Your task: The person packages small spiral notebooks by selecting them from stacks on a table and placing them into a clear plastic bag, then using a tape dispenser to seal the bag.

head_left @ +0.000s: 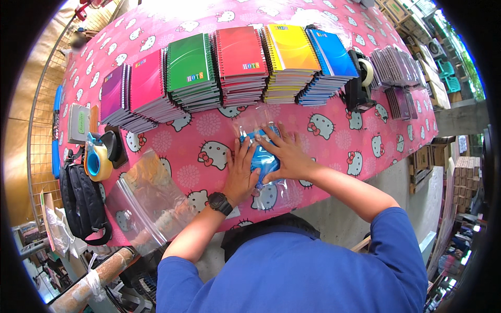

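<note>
A blue notebook (265, 160) lies inside a clear plastic bag (279, 193) near the table's front edge. My left hand (241, 171) rests on its left side, fingers stretched out, with a black watch (219, 203) on the wrist. Across its right and upper part my right hand (290, 156) lies flat, fingers spread. Both hands press on the plastic without gripping it. Parts of the notebook are hidden beneath the fingers.
Spiral notebook stacks stand behind my hands: purple (114, 94), pink (147, 78), green (189, 58), red (241, 49), yellow (291, 47) and blue (333, 52). A tape dispenser (357, 86) and wrapped bundles (396, 68) sit right. Plastic bags (151, 203), a tape roll (99, 163) and a black bag (78, 198) lie left.
</note>
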`<move>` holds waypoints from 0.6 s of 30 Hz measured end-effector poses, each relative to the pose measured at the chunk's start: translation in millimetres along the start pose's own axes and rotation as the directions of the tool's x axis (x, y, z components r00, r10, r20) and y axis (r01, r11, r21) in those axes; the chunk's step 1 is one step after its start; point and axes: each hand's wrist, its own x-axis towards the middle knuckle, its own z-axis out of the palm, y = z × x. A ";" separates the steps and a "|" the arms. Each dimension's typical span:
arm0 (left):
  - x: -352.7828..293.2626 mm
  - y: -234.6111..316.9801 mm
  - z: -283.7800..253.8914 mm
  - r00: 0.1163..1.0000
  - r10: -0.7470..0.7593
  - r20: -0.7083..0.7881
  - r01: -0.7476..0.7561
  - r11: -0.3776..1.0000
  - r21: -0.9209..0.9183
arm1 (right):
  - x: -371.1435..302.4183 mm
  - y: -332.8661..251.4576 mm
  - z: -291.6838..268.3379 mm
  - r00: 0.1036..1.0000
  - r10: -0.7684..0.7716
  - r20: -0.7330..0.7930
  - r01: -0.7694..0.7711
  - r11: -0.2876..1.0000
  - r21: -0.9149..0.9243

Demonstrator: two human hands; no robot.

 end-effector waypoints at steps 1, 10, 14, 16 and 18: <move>2.4 1.9 -3.6 0.999 -0.018 0.028 0.017 0.999 0.037 | 2.7 -3.1 -1.1 1.000 -0.007 -0.019 0.007 1.000 0.005; 39.2 30.3 -23.5 0.972 -0.156 0.174 0.083 0.926 0.368 | -4.2 -5.3 14.4 0.969 0.059 -0.241 -0.054 0.998 0.026; 38.4 25.0 -29.0 0.970 -0.178 0.166 0.107 0.925 0.366 | -36.4 20.6 5.7 0.906 -0.089 -0.414 0.093 0.996 -0.010; 36.7 24.7 -29.5 0.968 -0.200 0.154 0.131 0.920 0.370 | -55.0 97.4 -30.6 0.720 0.284 -0.633 -0.092 0.943 0.319; 35.1 23.4 -27.3 0.969 -0.196 0.148 0.129 0.920 0.370 | -74.8 167.1 -76.5 0.270 0.525 -0.807 0.305 0.749 0.589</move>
